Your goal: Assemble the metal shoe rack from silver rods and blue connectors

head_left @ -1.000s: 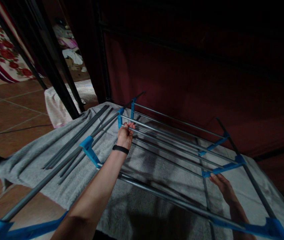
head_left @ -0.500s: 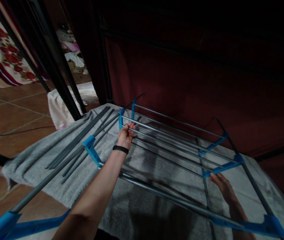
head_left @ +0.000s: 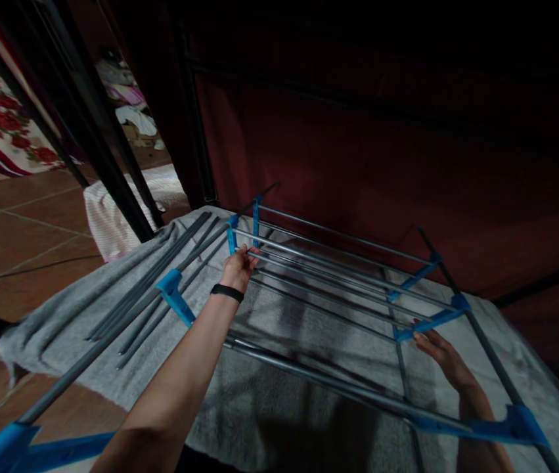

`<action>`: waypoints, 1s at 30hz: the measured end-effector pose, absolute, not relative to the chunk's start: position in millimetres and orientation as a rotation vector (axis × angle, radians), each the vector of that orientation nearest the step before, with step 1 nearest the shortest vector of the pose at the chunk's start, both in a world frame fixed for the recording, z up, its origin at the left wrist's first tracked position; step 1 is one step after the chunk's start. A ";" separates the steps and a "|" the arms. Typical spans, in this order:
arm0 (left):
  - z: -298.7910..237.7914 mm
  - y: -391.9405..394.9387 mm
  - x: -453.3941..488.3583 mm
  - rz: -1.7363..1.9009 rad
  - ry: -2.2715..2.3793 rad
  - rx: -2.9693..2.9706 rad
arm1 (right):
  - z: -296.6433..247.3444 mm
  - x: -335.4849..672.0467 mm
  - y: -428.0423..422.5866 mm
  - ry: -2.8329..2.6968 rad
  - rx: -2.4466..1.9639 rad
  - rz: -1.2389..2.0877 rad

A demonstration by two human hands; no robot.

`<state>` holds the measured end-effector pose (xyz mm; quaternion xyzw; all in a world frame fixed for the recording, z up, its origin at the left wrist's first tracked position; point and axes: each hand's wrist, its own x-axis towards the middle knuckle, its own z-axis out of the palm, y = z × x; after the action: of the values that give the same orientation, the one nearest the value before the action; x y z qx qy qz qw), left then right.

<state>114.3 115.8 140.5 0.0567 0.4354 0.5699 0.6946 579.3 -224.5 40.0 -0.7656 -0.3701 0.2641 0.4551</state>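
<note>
A rack of grey metal tubes (head_left: 309, 279) joined by blue plastic brackets lies across a grey blanket. My left hand (head_left: 238, 268), with a black band at the wrist, is closed on the left end of a tube, just below a blue bracket (head_left: 232, 238). The far fingers are partly hidden by the tube. On the right, my right hand (head_left: 434, 347) pinches the near end of another blue bracket (head_left: 427, 326), where several tubes meet. Nearer to me, a thicker pair of tubes (head_left: 303, 373) runs between the front brackets.
Several loose tubes (head_left: 154, 276) lie on the blanket (head_left: 57, 328) to the left. Dark posts (head_left: 106, 138) stand beyond them. A maroon panel (head_left: 333, 157) rises behind the rack. A cable (head_left: 27, 268) crosses the tiled floor at left.
The view has shifted slightly, so the rack sits a little further left. My right hand's fingers now reach around the bracket's end. My left hand stays at the same tube end.
</note>
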 end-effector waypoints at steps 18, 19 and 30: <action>78.8 132.4 77.2 1.671 1.168 1.023 | 56.8 576.2 -222.9 -0.893 -1.960 0.489; 75.3 133.7 76.2 1.650 1.217 1.090 | 56.6 576.5 -222.6 -0.890 -1.964 0.493; 68.4 134.3 80.6 1.590 1.580 1.425 | 43.2 589.0 -224.8 -0.918 -1.945 0.475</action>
<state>80.6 134.3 68.4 0.5208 0.5775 0.5810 0.2402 589.0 -224.8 43.2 -0.7874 -0.3717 0.1925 0.4526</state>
